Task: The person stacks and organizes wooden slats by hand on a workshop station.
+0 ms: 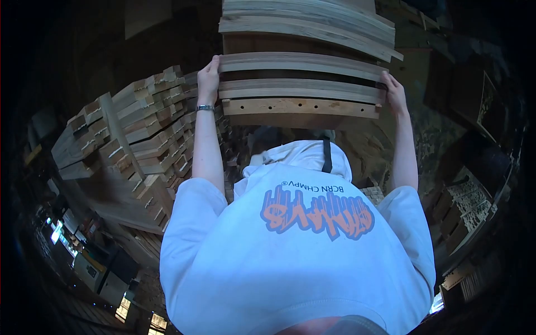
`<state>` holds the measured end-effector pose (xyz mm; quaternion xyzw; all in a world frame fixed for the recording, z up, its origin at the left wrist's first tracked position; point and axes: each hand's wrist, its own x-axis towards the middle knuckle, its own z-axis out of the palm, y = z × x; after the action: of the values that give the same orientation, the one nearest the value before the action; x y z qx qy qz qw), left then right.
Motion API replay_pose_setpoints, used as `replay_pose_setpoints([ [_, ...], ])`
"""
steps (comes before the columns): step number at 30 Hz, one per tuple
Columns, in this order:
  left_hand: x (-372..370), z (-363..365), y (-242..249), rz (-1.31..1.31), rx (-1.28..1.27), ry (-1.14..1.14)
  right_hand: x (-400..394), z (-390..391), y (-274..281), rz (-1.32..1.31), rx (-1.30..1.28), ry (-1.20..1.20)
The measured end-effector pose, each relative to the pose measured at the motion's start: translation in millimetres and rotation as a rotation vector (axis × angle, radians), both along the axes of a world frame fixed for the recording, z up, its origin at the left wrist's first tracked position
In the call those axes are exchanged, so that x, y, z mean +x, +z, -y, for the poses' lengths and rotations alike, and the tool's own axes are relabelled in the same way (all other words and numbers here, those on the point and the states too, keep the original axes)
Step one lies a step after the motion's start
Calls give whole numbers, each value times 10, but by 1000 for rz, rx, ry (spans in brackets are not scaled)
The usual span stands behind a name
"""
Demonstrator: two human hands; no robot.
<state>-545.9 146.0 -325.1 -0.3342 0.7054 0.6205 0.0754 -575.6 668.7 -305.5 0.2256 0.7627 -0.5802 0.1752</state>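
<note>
A long wooden board (301,62) runs crosswise in front of me. My left hand (209,84), with a metal band at the wrist, is closed round its left end. At its right end my right hand (394,94) grips the board with bent fingers. Just nearer to me lies a second board (301,89), not held. Nearest my body is a pale piece with several dark holes (285,106). Beyond the held board is a stack of more boards (307,25). The undersides of the boards are hidden.
Many stacked wooden pieces (145,134) stand at the left, close to my left forearm. At the right is another pile of wood pieces (469,204). A boxy machine (100,273) shows at the lower left. The picture's edges are dark.
</note>
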Motion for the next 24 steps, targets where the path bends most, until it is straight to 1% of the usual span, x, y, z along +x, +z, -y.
replay_pose_setpoints([
  [1, -74, -71, 27, -53, -300, -148, 20, -45, 6, -2, 6, -12],
  [2, -40, -154, 67, -134, -400, -109, 35, -80, 5, 7, 60, 74],
  [3, 51, -166, 49, -143, -395, -120, 34, -77, 34, 14, 112, 158],
  [5, 233, -86, -53, -130, -264, -75, 100, -103, 82, 28, 102, 160],
  [6, 246, -65, -38, -132, -266, -79, 134, -106, 57, 71, 42, 120],
  [7, 260, -28, -26, -95, -70, -28, 156, -96, 28, 114, -20, 82],
  [8, 259, 4, -15, -56, 125, 30, 140, -95, -1, 79, -79, 62],
  [9, 180, 52, 11, -60, 120, 34, 54, -151, -4, 76, -84, 67],
  [11, -203, 206, 20, 273, 339, 4, -200, -304, -35, 425, -2, 158],
  [12, -414, 327, -178, 266, 51, -184, -321, -240, -27, 417, -5, 157],
  [13, -631, 260, -171, 263, 50, -184, -428, -124, -1, 262, -6, -1],
  [14, -840, 122, -70, 83, 45, -104, -501, -34, 37, 110, -6, -155],
  [15, -970, 19, -8, -97, 39, -24, -552, 10, 84, 111, -6, -152],
  [16, -1032, -26, -13, -98, 39, -21, -600, 44, 124, 124, -21, -121],
  [18, -1070, -75, -20, -56, -604, -187, -653, 47, 66, 142, -35, -82],
  [19, -977, -43, -41, -47, -606, -181, -632, 20, -85, 95, -95, -106],
  [20, -828, -15, -50, -109, -513, -138, -600, -44, -214, 50, -156, -135],
  [21, -676, 4, -47, -171, -421, -100, -565, -83, -206, 58, -160, -136],
  [22, -520, -5, -28, -144, -337, -51, -532, -121, -137, 133, -64, -65],
  [23, -342, 25, -37, -140, -339, -53, -491, -149, -70, 208, 33, 9],
  [24, -158, 96, -97, -139, -197, -33, -427, -130, 23, 212, 30, 8],
])
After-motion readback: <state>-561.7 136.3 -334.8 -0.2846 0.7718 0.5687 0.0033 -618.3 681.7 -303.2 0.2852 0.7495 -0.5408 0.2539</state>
